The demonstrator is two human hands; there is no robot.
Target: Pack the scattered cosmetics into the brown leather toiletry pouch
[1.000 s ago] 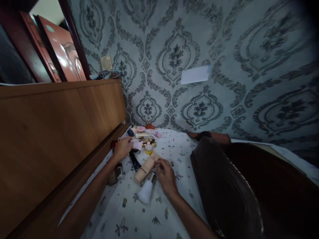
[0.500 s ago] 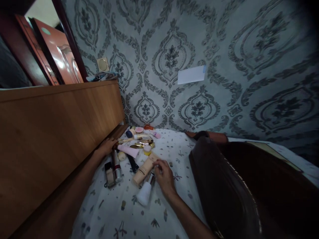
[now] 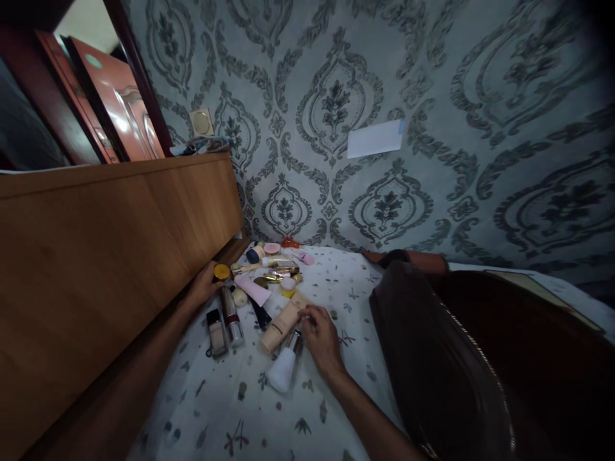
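My left hand (image 3: 204, 285) is beside the wooden furniture, its fingers closed around a small jar with a shiny amber-gold lid (image 3: 221, 272). My right hand (image 3: 323, 338) rests on the bedding with loosely curved fingers, the tips at the edge of a beige tube (image 3: 281, 326). Just below those fingers lies a makeup brush (image 3: 282, 370) with white bristles. Between the hands are a pink tube (image 3: 253, 289), a black tube (image 3: 261, 316), a silver cylinder with a dark red band (image 3: 232, 318), a foundation bottle (image 3: 216, 334) and a yellow-based jar (image 3: 288, 286).
More cosmetics, including a pink round compact (image 3: 271, 248) and an orange item (image 3: 290, 242), lie toward the patterned wall (image 3: 331, 115). A large dark brown bag (image 3: 432, 358) stands open at right. A wooden panel (image 3: 120, 224) borders the left side of the patterned sheet (image 3: 211, 410).
My left hand has lifted slightly and turned, bringing the jar's amber-gold lid into plain sight. My right hand stays by the beige tube. The whole view has shifted slightly.
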